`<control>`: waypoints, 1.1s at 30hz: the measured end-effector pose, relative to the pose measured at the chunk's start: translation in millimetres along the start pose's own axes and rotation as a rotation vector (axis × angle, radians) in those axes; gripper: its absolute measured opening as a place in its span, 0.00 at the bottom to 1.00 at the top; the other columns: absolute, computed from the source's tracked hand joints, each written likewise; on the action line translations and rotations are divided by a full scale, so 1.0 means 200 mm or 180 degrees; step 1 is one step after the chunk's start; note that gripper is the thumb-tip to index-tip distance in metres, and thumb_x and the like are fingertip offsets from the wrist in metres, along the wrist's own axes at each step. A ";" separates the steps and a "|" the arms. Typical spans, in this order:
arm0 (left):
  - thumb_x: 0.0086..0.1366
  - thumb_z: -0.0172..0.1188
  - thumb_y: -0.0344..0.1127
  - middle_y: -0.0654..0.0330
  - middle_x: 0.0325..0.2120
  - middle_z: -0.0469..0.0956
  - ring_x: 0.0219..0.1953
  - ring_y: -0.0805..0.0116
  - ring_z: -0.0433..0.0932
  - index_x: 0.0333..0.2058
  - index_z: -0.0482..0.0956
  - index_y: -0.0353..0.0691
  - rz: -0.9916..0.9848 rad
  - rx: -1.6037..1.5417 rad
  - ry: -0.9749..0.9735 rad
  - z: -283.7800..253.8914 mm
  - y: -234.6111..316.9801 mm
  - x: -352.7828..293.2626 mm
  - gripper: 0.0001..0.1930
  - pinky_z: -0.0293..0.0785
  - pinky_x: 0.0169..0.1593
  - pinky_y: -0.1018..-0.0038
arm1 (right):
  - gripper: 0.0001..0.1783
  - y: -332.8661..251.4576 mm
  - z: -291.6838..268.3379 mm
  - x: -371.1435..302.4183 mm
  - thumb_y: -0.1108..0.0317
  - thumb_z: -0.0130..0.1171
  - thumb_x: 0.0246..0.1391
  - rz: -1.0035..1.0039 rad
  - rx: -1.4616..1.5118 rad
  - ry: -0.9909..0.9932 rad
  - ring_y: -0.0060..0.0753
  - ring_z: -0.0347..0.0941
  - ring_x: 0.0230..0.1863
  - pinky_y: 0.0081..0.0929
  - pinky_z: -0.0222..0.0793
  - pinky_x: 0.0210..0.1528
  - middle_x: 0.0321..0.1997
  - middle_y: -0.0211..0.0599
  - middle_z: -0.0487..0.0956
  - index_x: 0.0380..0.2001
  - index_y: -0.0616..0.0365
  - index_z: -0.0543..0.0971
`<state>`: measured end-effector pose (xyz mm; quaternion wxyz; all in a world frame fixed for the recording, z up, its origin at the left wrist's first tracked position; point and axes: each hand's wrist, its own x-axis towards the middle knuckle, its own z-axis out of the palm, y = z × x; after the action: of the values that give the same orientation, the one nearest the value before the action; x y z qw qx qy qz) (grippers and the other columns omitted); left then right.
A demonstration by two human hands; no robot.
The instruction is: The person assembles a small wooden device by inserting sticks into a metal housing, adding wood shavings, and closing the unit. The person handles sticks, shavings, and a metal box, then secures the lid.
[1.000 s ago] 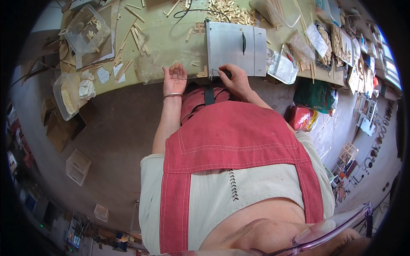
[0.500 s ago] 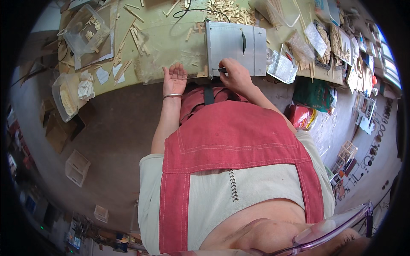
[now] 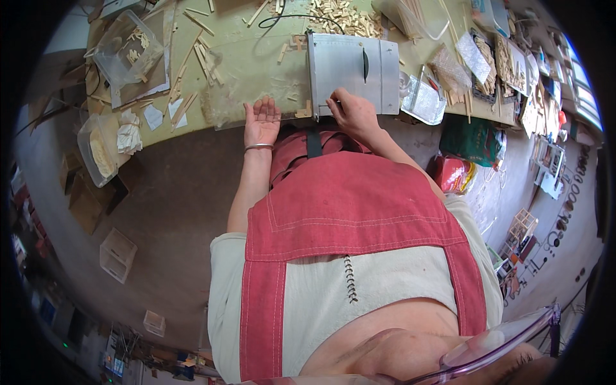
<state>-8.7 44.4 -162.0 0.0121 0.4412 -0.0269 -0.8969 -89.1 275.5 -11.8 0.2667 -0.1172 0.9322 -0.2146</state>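
My left hand lies palm up at the front edge of the table, its fingers loosely spread and nothing in it. A metal bangle circles that wrist. Just to the right stands a silver metal-topped bench saw with a dark slot in its top. At its front left corner, my right hand is closed around a small black knob, mostly covered by the fingers. Small wooden pieces sit by the saw's left edge, between the two hands.
Many small wood offcuts are heaped behind the saw. Thin wood strips lie on the left of the green table. A clear plastic bin stands at the far left. Beside the saw is a clear tray; a black cable curls behind.
My right hand has turned slightly, and its fingers now cover more of the black knob. The left hand stays nearly still, palm up.
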 end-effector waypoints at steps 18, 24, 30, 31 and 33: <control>0.65 0.59 0.56 0.57 0.42 0.83 0.50 0.61 0.79 0.32 0.81 0.43 0.0003 0.0024 -0.0047 0.01 0.00 -0.01 0.20 0.73 0.56 0.57 | 0.09 0.04 0.06 0.00 0.76 0.55 0.44 -0.1044 -0.0269 0.0550 0.46 0.73 0.37 0.41 0.72 0.34 0.31 0.39 0.73 0.32 0.55 0.73; 0.67 0.56 0.55 0.56 0.44 0.82 0.52 0.60 0.78 0.33 0.82 0.40 0.0022 0.0009 -0.0024 0.00 0.00 -0.01 0.21 0.71 0.57 0.56 | 0.09 0.03 0.03 0.02 0.77 0.55 0.41 -0.1651 -0.0502 0.0838 0.48 0.72 0.36 0.41 0.71 0.34 0.30 0.39 0.73 0.29 0.55 0.73; 0.67 0.56 0.55 0.56 0.44 0.82 0.51 0.60 0.78 0.33 0.82 0.41 0.0027 0.0034 -0.0032 0.00 0.00 -0.01 0.21 0.71 0.57 0.56 | 0.05 0.06 -0.04 0.04 0.75 0.53 0.46 -0.1684 -0.0057 0.0930 0.52 0.72 0.35 0.45 0.69 0.34 0.29 0.44 0.73 0.30 0.57 0.72; 0.67 0.56 0.55 0.56 0.44 0.82 0.51 0.60 0.78 0.32 0.82 0.41 0.0038 0.0036 -0.0027 0.00 0.00 -0.01 0.21 0.71 0.57 0.56 | 0.04 0.06 -0.07 0.03 0.74 0.53 0.49 -0.1455 0.0051 0.0719 0.53 0.72 0.34 0.46 0.69 0.34 0.29 0.46 0.73 0.30 0.58 0.72; 0.67 0.57 0.55 0.56 0.44 0.83 0.51 0.60 0.78 0.32 0.82 0.41 0.0055 0.0034 -0.0035 -0.01 0.00 -0.01 0.21 0.71 0.57 0.56 | 0.05 0.06 -0.16 0.00 0.71 0.53 0.54 -0.0988 0.0261 0.0302 0.55 0.73 0.33 0.47 0.67 0.34 0.29 0.50 0.75 0.32 0.60 0.71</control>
<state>-6.9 44.4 -161.9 0.0174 0.4360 -0.0356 -0.8991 -107.3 296.5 7.3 0.1906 -0.2386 0.9049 -0.2964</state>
